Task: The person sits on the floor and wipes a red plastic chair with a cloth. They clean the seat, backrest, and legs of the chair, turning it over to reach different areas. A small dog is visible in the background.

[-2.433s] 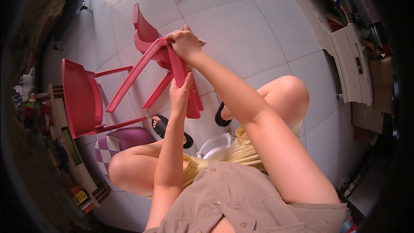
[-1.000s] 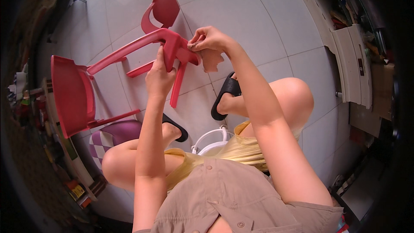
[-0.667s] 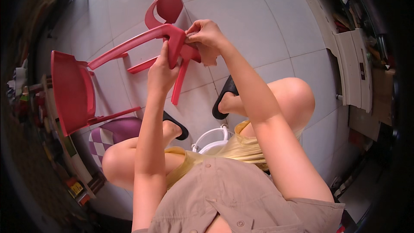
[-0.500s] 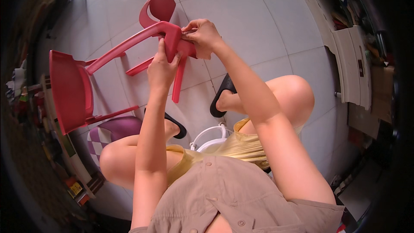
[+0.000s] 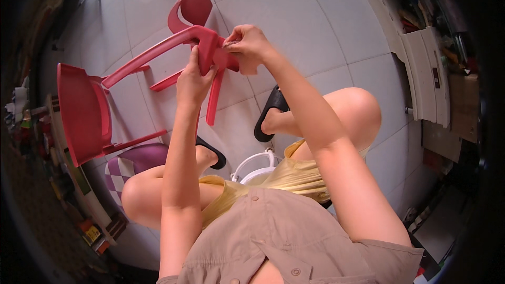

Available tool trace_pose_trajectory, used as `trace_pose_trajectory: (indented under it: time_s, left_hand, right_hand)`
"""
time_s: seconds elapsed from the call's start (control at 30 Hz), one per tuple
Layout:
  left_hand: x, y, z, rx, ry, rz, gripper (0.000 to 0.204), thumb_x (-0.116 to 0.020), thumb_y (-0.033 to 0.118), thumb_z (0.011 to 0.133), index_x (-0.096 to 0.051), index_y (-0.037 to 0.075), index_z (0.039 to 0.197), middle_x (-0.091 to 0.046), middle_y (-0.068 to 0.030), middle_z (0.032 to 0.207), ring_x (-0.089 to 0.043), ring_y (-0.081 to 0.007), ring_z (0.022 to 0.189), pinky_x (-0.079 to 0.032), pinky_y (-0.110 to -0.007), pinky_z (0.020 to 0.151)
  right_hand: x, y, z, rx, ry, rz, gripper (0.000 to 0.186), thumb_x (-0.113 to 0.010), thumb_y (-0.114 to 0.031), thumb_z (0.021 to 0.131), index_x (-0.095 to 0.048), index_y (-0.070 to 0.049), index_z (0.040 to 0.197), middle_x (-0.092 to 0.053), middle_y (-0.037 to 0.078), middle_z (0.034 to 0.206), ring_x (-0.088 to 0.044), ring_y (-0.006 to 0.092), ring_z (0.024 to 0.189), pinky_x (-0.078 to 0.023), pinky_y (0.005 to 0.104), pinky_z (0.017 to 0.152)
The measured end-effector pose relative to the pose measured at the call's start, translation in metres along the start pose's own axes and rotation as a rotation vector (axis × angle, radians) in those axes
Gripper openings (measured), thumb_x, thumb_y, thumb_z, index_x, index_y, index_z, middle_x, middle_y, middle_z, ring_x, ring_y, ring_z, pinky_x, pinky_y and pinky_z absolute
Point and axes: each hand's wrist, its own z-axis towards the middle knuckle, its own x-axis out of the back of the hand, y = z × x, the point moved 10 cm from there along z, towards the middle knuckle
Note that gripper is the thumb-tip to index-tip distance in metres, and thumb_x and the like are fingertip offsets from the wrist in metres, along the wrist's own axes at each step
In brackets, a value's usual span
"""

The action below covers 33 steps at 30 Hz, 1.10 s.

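Observation:
A small red plastic chair [image 5: 209, 47] is tipped over in front of me, its legs pointing several ways and its curved backrest [image 5: 195, 6] at the far side. My left hand [image 5: 193, 80] is closed round a corner of its frame, thumb along the near face. On the corner's right side, my right hand [image 5: 248, 43] pinches thumb and fingertips together close to the red plastic. A small greyish bit shows at those fingertips, too small to name. Below the palm hangs a pale, beige-pink flap [image 5: 249, 65], blurred; I cannot tell what it is.
Another red chair [image 5: 84, 118] stands at the left, beside a purple checked cushion-like thing [image 5: 139, 160]. A white bucket [image 5: 258, 176] with a handle sits between my legs. Shelves with packed goods line the left, and a pale cabinet [image 5: 425, 79] with cardboard boxes is on the right.
My right fingertips have shifted slightly right, away from the chair's corner. My left hand keeps its hold on the frame. The whole view has drifted a little.

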Motion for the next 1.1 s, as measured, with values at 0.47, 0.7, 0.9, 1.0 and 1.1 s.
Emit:
trace_pose_trajectory:
  time_s: [0.47,0.7,0.9,1.0,1.1]
  left_hand:
    - [0.001,0.000,0.001,0.059,0.005,0.047,0.078,-0.074,0.041,0.088,-0.043,0.011,0.152,-0.072,-0.0206,0.112,-0.071,-0.0378,0.101,-0.057,-0.046,0.085]
    - [-0.001,0.003,0.001,0.048,-0.024,0.032,0.078,-0.076,0.038,0.087,-0.043,0.009,0.152,-0.072,-0.0212,0.112,-0.071,-0.0381,0.101,-0.056,-0.046,0.084]
    - [0.000,0.001,0.002,0.014,0.020,0.071,0.079,-0.076,0.040,0.087,-0.044,0.010,0.152,-0.073,-0.0210,0.109,-0.071,-0.0384,0.098,-0.056,-0.046,0.082]
    - [0.003,0.005,-0.001,0.038,-0.004,0.112,0.079,-0.076,0.041,0.086,-0.044,0.012,0.152,-0.073,-0.0200,0.110,-0.071,-0.0376,0.098,-0.057,-0.045,0.082]
    - [0.002,0.003,0.000,0.052,-0.039,0.099,0.078,-0.076,0.041,0.086,-0.044,0.014,0.152,-0.073,-0.0195,0.112,-0.072,-0.0368,0.099,-0.057,-0.044,0.082]
  right_hand:
    - [0.016,0.027,-0.005,-0.107,-0.090,-0.035,0.026,-0.085,-0.018,0.081,-0.070,0.000,0.093,-0.076,0.009,0.092,-0.069,0.0156,0.084,-0.056,0.0313,0.076]
    - [-0.002,0.009,0.008,0.021,0.006,-0.176,0.023,-0.083,-0.012,0.080,-0.069,0.001,0.092,-0.075,0.009,0.091,-0.070,0.0137,0.084,-0.057,0.0294,0.075]
    - [-0.006,0.017,0.008,-0.029,-0.063,0.111,0.021,-0.083,-0.008,0.079,-0.068,0.001,0.090,-0.076,0.008,0.094,-0.069,0.0137,0.085,-0.057,0.0297,0.078]
    - [-0.002,0.026,0.000,-0.078,-0.145,0.102,0.021,-0.084,-0.008,0.079,-0.068,0.000,0.090,-0.075,0.008,0.094,-0.069,0.0133,0.086,-0.056,0.0303,0.079]
    - [0.000,0.027,-0.007,-0.119,-0.166,0.140,0.022,-0.085,-0.007,0.077,-0.068,0.000,0.089,-0.075,0.008,0.094,-0.069,0.0134,0.086,-0.056,0.0308,0.079]
